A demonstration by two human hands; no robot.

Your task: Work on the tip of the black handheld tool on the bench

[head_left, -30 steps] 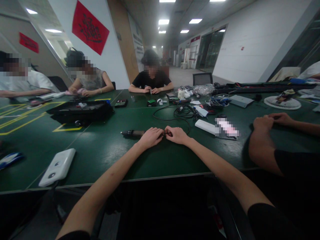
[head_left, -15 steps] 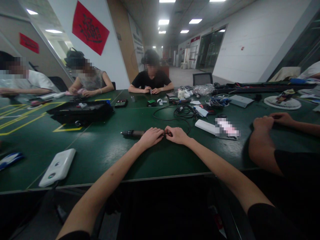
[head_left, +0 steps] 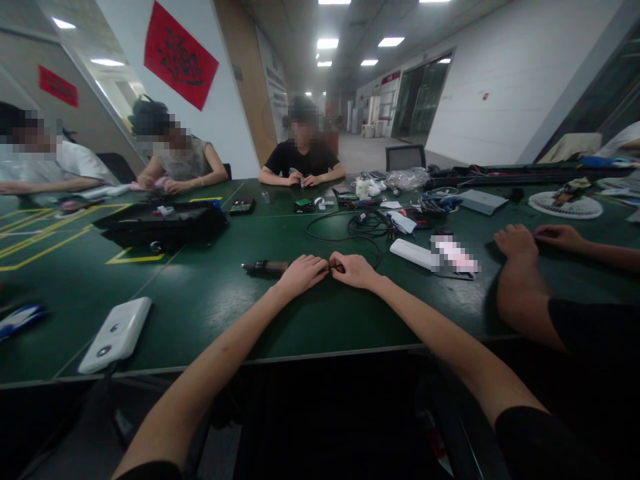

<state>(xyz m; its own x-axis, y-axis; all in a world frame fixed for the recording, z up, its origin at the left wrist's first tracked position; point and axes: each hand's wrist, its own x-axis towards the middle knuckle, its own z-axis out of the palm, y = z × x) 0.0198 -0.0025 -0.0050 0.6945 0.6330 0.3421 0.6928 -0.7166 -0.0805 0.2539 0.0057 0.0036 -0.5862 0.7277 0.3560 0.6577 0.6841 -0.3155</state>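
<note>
Two grips mid-frame: left hand (head_left: 303,272) wrapped over a dark tool (head_left: 265,267), right hand (head_left: 354,270) pinching what's probably dark cord (head_left: 339,268). Seems like cord-fiddling; next move likely wants steady fingers.

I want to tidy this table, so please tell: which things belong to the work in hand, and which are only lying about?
Apparently in the work:
dark cylindrical tool, in the left hand
black cord, in the right hand

Apparently lying about:
black tray
white device, at left front
flat grey object
white disc
</note>
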